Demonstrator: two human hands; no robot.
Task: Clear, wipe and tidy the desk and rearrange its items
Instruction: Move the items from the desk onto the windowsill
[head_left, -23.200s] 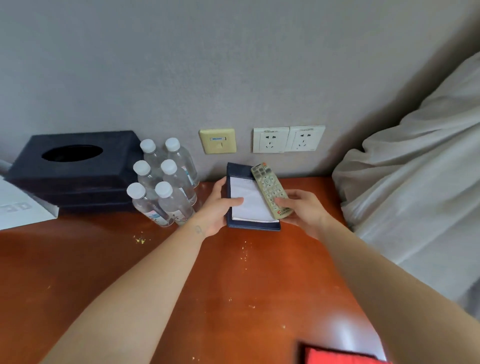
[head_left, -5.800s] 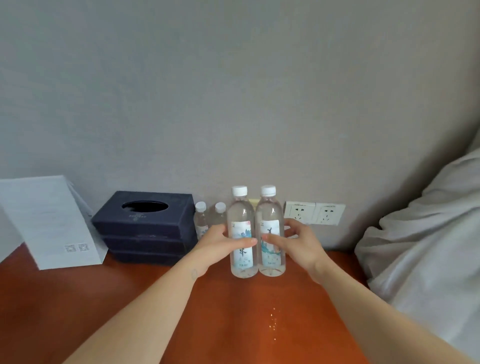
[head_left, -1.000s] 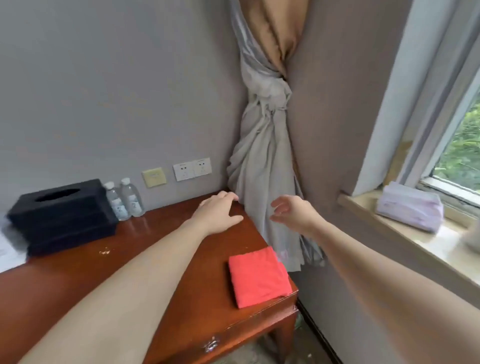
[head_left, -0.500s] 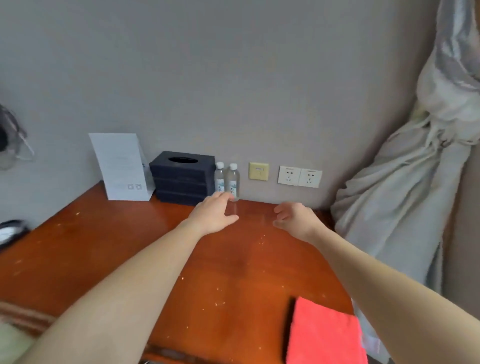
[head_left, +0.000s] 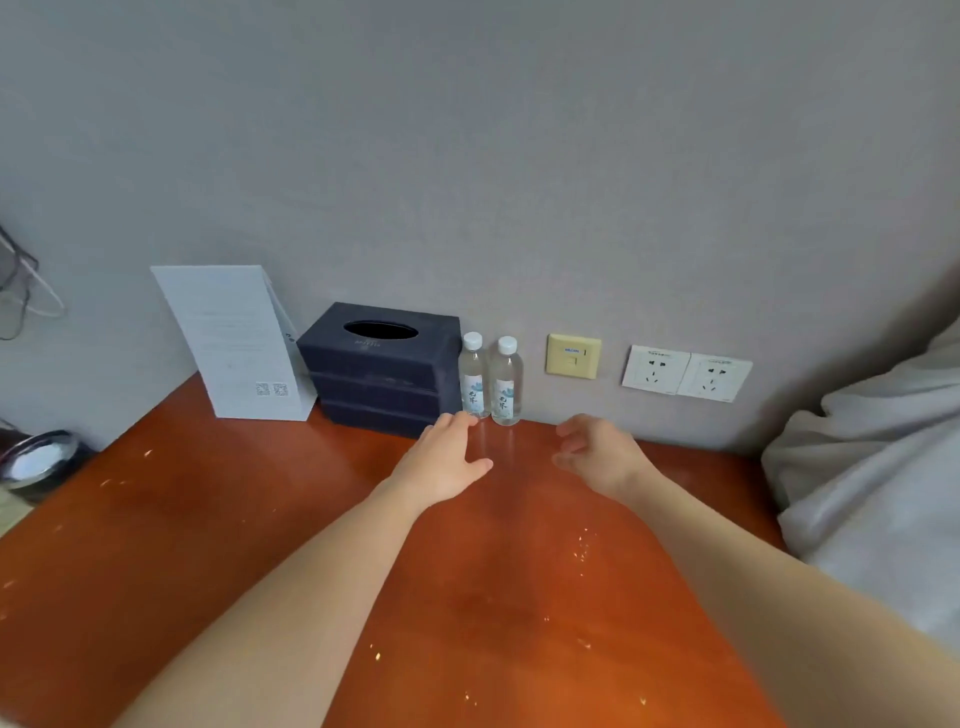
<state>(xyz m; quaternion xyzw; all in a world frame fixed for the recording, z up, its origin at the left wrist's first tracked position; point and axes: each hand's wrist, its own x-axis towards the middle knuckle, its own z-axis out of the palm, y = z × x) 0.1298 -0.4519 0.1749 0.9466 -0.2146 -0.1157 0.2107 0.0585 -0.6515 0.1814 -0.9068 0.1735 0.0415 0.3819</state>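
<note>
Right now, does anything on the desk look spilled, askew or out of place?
Yes: pale crumbs lie scattered over the desk, mostly near its front centre and left side, so it looks unwiped. The two water bottles, tissue box and paper card stand tidy against the wall.

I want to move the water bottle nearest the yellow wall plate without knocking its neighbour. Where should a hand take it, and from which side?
Grip the right bottle round its labelled middle, coming from the front-right with the right hand. It stands upright by the wall, with the left bottle close on its other side, so probably only those sides are open.
</note>
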